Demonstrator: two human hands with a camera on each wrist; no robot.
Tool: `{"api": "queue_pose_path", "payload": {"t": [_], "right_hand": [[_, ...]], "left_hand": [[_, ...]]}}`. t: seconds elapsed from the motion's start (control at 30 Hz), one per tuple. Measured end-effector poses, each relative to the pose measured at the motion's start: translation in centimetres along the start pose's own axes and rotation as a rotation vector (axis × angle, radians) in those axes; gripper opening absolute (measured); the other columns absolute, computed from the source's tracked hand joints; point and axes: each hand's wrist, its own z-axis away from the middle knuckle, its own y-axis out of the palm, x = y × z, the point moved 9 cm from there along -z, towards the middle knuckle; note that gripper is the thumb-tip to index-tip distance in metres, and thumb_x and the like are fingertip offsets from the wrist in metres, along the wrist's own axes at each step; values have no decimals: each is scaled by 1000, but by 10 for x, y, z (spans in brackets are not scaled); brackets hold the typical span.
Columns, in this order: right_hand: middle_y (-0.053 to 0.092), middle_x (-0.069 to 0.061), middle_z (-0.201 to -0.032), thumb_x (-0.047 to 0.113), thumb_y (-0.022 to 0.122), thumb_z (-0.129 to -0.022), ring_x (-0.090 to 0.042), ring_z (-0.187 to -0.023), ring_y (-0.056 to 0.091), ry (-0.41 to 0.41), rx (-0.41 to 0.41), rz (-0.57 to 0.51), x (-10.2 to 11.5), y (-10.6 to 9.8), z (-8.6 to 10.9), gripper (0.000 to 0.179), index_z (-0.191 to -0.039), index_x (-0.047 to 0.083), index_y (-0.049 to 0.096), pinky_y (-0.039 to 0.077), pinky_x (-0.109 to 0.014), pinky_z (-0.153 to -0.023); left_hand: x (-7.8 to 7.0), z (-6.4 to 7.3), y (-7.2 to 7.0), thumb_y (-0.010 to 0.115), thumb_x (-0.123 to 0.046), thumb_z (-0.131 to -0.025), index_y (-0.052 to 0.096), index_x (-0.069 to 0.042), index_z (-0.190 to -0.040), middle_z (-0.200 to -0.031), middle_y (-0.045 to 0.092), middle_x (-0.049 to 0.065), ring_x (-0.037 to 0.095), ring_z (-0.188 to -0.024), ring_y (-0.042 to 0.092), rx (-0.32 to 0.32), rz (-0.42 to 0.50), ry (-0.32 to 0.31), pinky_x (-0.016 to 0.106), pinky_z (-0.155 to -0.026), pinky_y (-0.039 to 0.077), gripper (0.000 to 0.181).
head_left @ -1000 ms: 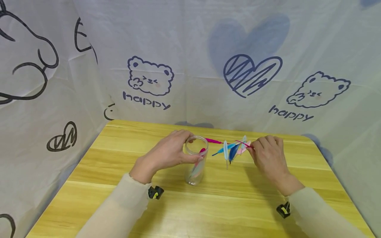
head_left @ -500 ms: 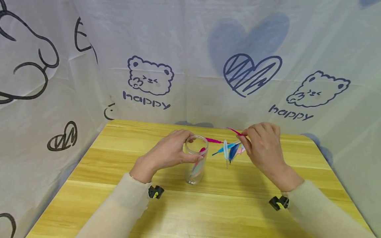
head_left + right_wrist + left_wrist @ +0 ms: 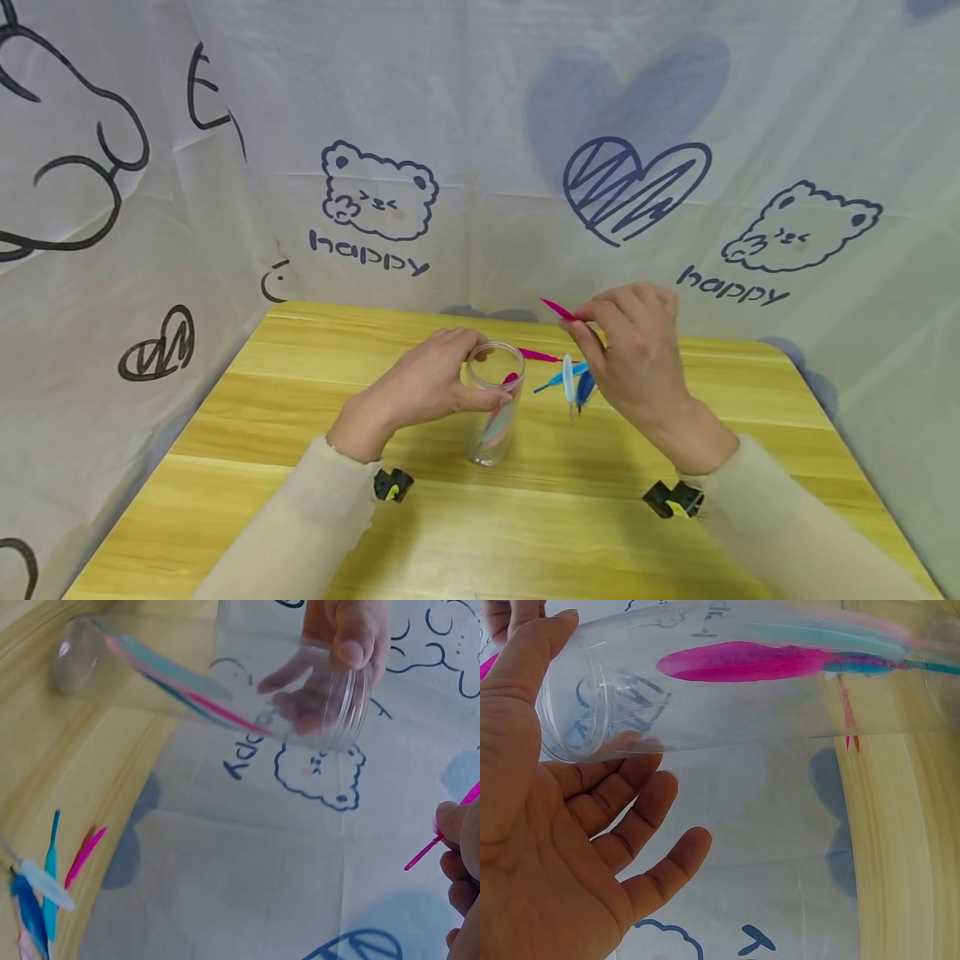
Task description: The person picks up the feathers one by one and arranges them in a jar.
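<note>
My left hand (image 3: 420, 375) grips a clear plastic jar (image 3: 491, 437) near its open rim, thumb on one side and fingertips on the other. The jar stands upright on the table, holding several feathers; a magenta feather (image 3: 742, 661) and a pale blue-green one (image 3: 832, 637) show inside. Up and to the right of the jar's mouth, my right hand (image 3: 637, 367) pinches a magenta feather (image 3: 557, 309) between thumb and fingertips, its quill (image 3: 421, 853) sticking out. Below that hand lie a white feather (image 3: 568, 379), a light blue feather (image 3: 558, 377) and a dark blue feather (image 3: 586, 390).
Behind the jar, another magenta feather (image 3: 537, 355) lies on the wooden table (image 3: 480, 533). A pink feather (image 3: 25, 945) shows at the pile's edge in the right wrist view. White cloth (image 3: 480, 250) with drawn bears and hearts hangs behind the table.
My right hand has lifted and moved left from the feather pile towards the jar, carrying the magenta feather. My left hand and the jar have stayed in place.
</note>
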Motion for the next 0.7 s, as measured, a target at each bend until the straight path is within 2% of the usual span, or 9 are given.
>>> {"api": "queue_pose_path", "payload": {"t": [0.4,0.7], "right_hand": [[68,-12,-85,13,84,-89,-33,-88,58,-111,-37,-41,37,21,-12,17,-91,0,72,37,-52,-83],[68,-9,-84,14,83,-90,-32,-86,57,-84,-16,-104,47,45,-10,15,-90,3,72,38,-52,-83]], "left_hand": [[-2,1,-1,79,-61,-87,65,-15,-125,-118,65,-2,20,-112,59,-3,5,25,41,-98,53,61],[-2,1,0,80,-58,-88,65,-18,-130,-122,66,-1,24,-116,60,0,31,46,42,-101,52,60]]}}
